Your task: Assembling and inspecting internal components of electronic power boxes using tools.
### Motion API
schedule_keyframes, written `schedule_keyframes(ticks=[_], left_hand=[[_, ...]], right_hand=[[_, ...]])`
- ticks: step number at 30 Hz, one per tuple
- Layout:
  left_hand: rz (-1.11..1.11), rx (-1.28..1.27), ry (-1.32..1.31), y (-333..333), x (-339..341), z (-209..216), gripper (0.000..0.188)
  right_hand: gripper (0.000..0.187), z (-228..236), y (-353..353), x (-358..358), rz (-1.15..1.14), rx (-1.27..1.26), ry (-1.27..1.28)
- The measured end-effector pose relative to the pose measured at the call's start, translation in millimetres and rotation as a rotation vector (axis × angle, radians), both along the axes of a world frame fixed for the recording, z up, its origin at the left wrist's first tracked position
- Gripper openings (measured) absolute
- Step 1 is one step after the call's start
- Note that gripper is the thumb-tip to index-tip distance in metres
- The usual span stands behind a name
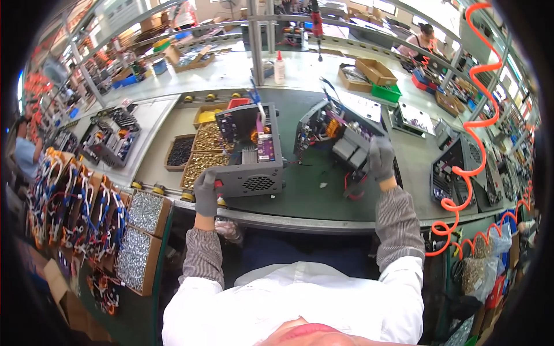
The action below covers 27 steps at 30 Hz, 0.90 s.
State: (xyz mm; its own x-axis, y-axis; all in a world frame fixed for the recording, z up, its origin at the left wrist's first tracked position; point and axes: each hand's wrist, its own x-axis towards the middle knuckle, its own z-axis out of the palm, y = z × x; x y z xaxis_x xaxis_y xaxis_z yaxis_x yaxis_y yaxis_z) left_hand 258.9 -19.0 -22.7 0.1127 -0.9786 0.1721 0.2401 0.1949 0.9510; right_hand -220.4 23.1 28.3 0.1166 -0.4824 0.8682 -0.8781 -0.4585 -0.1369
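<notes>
My left hand (206,193), in a grey glove, is closed on the near left corner of an open grey metal case (242,183). This case stands upright on the green work surface, with a round-holed vent facing me and circuit boards inside. To its right, a second open case (359,135) sits turned at an angle, showing grey blocks, copper coils and wiring. My gloved right hand (381,158) is closed at the near right edge of that second case. The fingertips there are partly hidden. Red and black wires (353,187) hang beside this hand.
Bins of brass fittings (200,166) and black screws (180,151) lie left of the first case. Boxes of silver screws (134,256) and hanging wire harnesses (75,202) are at the left. A coiled orange air hose (483,124) dangles right, near more cases (456,167). A red screwdriver (317,26) hangs overhead.
</notes>
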Motion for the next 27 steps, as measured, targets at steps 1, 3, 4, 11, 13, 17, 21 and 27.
schedule_keyframes(ticks=[1, 3, 4, 11, 13, 17, 21, 27], left_hand=[[0.021, -0.022, -0.118, -2, 2, 7, 0.049], [0.083, -0.090, -0.211, -11, 5, 25, 0.046], [0.105, -0.090, -0.188, -18, 5, 36, 0.046], [0.032, -0.553, -0.814, -27, -61, 113, 0.018], [0.029, -0.928, -0.967, -4, -107, 116, 0.023], [0.029, -1.148, -1.055, 43, -179, 101, 0.033], [0.143, -1.165, -1.049, 42, -183, 88, 0.034], [0.170, -1.248, -1.004, 26, -148, 87, 0.038]], right_hand=[[0.029, -1, 5, 13, 0.018, -0.220, 0.259], [0.029, 2, 25, 28, 0.022, 0.114, -0.069], [0.027, 4, 32, 33, -0.004, 0.150, -0.304], [0.022, 3, 71, -18, 0.200, 0.261, -1.616], [0.022, -13, 83, -63, 0.025, 0.306, -1.544], [0.037, -102, 79, -121, 0.299, 0.462, -1.368], [0.046, -159, 79, -118, 0.298, 0.592, -1.418], [0.064, -132, 90, -15, 0.070, 0.729, -1.358]])
